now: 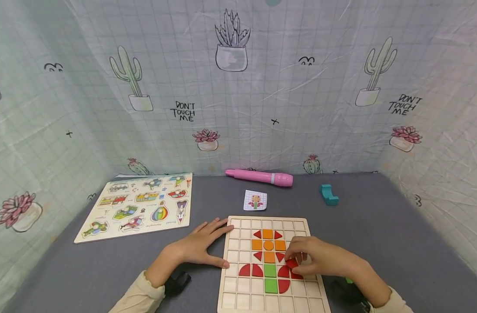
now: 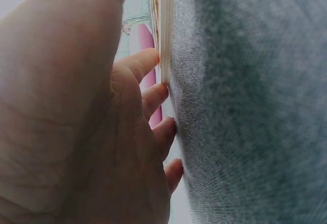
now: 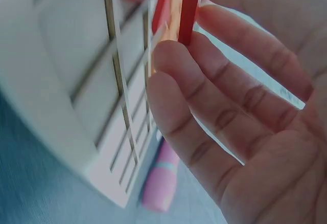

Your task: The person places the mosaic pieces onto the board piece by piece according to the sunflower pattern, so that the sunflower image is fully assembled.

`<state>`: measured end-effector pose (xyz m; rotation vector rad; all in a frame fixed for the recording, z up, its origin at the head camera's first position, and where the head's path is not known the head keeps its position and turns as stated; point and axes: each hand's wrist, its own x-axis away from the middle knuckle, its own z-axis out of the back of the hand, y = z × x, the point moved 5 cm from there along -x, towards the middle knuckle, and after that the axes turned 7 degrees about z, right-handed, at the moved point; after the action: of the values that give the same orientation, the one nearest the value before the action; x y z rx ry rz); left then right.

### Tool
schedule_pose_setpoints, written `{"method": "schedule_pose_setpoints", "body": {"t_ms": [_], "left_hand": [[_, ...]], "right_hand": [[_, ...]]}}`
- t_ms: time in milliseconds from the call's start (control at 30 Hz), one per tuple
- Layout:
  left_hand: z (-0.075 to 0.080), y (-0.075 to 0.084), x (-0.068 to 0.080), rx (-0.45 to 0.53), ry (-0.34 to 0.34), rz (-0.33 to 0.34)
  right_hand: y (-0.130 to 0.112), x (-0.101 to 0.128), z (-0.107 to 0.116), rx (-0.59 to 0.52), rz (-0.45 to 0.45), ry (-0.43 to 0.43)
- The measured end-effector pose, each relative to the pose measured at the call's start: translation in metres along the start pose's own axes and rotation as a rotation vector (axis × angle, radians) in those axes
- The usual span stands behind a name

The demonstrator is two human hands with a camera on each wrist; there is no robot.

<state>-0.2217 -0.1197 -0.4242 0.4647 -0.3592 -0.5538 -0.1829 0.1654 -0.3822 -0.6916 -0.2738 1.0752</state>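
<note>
A wooden grid board (image 1: 238, 300) lies on the grey table with flat coloured shapes set in its squares. Orange squares (image 1: 267, 234) and an orange circle (image 1: 268, 245) form a cross with red triangles (image 1: 258, 234) at its corners. Below them come green squares (image 1: 270, 285) and red quarter-round pieces (image 1: 244, 270). My left hand (image 1: 201, 245) rests spread at the board's left side, thumb and index finger touching its edge. My right hand (image 1: 320, 256) pinches a red piece (image 3: 189, 14) over the board's right half; fingers partly hide its shape.
Behind the board lies a small pattern card (image 1: 255, 201), with a pink microphone-shaped object (image 1: 260, 177) farther back. A picture puzzle board (image 1: 144, 208) lies at the left, a teal curved block (image 1: 329, 195) at the back right. A patterned cloth (image 1: 262, 143) closes off the back and sides.
</note>
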Motion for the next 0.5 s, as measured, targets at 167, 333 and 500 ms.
{"method": "schedule_pose_setpoints", "body": {"t_ms": [167, 333, 500], "left_hand": [[0.001, -0.002, 0.001, 0.002, 0.004, 0.002], [0.001, -0.004, 0.001, -0.001, 0.0, 0.012], [0.0, -0.004, -0.001, -0.012, 0.003, 0.005]], "right_hand": [[-0.007, -0.015, -0.012, 0.026, 0.023, -0.026], [-0.017, -0.029, -0.019, 0.071, 0.071, -0.017], [-0.023, -0.033, -0.028, 0.052, 0.057, -0.026]]}}
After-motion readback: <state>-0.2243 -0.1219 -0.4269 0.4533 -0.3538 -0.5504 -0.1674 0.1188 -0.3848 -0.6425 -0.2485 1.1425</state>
